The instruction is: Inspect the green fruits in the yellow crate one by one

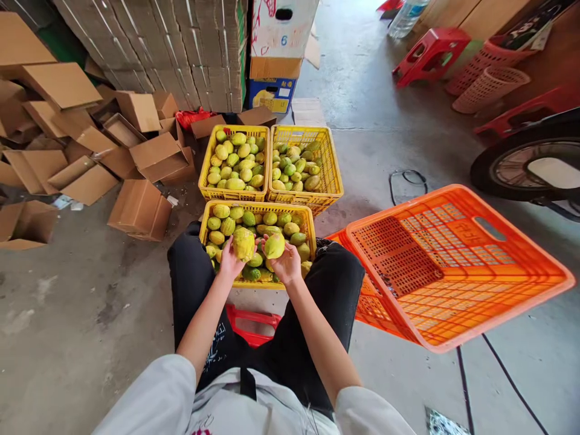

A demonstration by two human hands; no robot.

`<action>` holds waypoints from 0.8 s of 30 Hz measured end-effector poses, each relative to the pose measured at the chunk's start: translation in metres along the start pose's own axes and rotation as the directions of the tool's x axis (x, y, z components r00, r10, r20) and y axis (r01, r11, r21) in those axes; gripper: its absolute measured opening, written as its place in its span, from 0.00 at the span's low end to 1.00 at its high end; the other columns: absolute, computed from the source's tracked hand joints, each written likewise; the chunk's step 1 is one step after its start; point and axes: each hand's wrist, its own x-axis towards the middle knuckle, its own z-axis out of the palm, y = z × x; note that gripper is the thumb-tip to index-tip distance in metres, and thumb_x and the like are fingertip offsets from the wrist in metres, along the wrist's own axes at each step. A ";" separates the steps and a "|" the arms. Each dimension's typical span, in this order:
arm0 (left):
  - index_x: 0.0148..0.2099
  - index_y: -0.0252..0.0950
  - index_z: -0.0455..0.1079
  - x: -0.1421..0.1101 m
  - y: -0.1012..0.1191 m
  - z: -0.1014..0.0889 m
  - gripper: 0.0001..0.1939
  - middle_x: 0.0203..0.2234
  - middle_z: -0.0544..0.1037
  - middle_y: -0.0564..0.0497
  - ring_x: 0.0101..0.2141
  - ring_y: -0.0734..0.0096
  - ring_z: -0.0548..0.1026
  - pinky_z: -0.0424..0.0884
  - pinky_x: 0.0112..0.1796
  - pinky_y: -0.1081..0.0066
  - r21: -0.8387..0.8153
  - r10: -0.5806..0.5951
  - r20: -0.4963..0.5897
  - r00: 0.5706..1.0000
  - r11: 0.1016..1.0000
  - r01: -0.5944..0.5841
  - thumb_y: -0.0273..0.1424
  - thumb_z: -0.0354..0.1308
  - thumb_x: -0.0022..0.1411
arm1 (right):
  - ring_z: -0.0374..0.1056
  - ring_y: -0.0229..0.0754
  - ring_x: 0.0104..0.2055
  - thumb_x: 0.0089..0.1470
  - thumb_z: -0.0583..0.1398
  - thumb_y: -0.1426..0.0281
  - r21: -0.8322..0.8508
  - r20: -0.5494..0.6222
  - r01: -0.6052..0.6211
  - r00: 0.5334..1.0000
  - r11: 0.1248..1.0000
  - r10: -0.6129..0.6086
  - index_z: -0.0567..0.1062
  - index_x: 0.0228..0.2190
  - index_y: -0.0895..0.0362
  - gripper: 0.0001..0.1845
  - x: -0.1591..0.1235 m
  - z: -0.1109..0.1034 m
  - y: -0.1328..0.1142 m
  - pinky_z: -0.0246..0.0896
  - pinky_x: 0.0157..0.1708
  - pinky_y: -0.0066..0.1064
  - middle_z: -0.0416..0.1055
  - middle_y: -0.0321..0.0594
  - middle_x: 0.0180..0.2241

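Note:
My left hand [232, 261] is closed around a mottled yellow papaya [243, 243], held above the near yellow crate [312, 226]. In my right hand [287, 264] sits a smoother yellow-green papaya [274, 246], cupped by the fingers from below and the side. The two fruits are side by side with a small gap between them. Beneath them, the near crate is full of green and yellow papayas [269, 218], partly hidden by my hands. Beyond it stand a left yellow crate [203, 175] and a right yellow crate [334, 166], both holding similar fruit.
Orange crates [507, 302] stand to my right, the top one tilted. Cardboard boxes [158, 154] lie heaped at the left, beside stacked flattened cardboard [181, 48]. A red stool [430, 54], a wheel [521, 163] and a black cable [408, 175] are farther right.

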 end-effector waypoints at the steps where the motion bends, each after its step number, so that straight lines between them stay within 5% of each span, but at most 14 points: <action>1: 0.58 0.33 0.72 0.000 0.001 -0.001 0.21 0.44 0.82 0.40 0.50 0.53 0.80 0.77 0.52 0.54 0.001 0.004 -0.013 1.000 1.000 -0.004 0.39 0.49 0.72 | 0.77 0.52 0.49 0.55 0.62 0.65 -0.011 0.005 -0.002 1.000 1.000 0.002 0.77 0.44 0.54 0.14 0.000 0.000 0.000 0.74 0.55 0.50 0.81 0.44 0.41; 5: 0.48 0.33 0.74 0.000 0.001 -0.004 0.16 0.34 0.82 0.43 0.44 0.56 0.82 0.79 0.49 0.58 0.019 0.059 -0.049 0.997 0.998 -0.059 0.39 0.51 0.70 | 0.78 0.47 0.40 0.55 0.65 0.62 -0.035 0.038 -0.011 0.999 0.999 0.013 0.76 0.44 0.54 0.15 -0.002 -0.002 0.001 0.77 0.50 0.48 0.80 0.40 0.35; 13: 0.42 0.35 0.73 0.000 -0.004 -0.006 0.13 0.43 0.81 0.40 0.49 0.51 0.80 0.80 0.47 0.57 0.147 -0.012 0.044 0.999 0.989 0.006 0.38 0.59 0.59 | 0.75 0.38 0.32 0.54 0.65 0.68 0.031 0.058 -0.073 0.996 0.997 0.071 0.74 0.41 0.53 0.12 -0.005 0.002 0.001 0.77 0.30 0.27 0.78 0.36 0.36; 24: 0.42 0.34 0.74 0.002 -0.001 -0.008 0.17 0.41 0.82 0.39 0.49 0.51 0.80 0.80 0.47 0.59 0.184 0.121 0.006 0.993 0.976 -0.120 0.42 0.58 0.60 | 0.76 0.40 0.32 0.57 0.64 0.67 -0.039 0.029 -0.077 0.997 0.996 0.078 0.75 0.42 0.55 0.11 -0.001 0.003 0.004 0.77 0.32 0.28 0.78 0.38 0.34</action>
